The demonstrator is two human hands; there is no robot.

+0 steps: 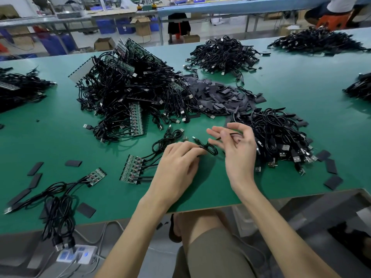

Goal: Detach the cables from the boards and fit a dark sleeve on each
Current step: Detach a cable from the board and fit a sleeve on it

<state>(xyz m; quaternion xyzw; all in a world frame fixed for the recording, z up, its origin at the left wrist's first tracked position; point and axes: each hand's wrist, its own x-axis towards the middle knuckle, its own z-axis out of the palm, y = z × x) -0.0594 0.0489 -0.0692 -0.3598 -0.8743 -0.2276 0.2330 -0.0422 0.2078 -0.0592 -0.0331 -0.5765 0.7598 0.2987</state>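
This is an electronics assembly workshop: heaps of black USB cables (222, 53) and green circuit boards (136, 121) cover a long green-topped workbench (60, 137), blue plastic crates (124, 26) standing beyond.

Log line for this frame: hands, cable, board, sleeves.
left hand: holds cable | right hand: pinches cable | board: left of hands, not yet stripped | sleeve pile: beyond hands, untouched

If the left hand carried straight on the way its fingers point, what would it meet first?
The looped cable right at its fingertips; the left hand may already touch it. Just beyond are the fingers of the right hand, though depth is unclear.
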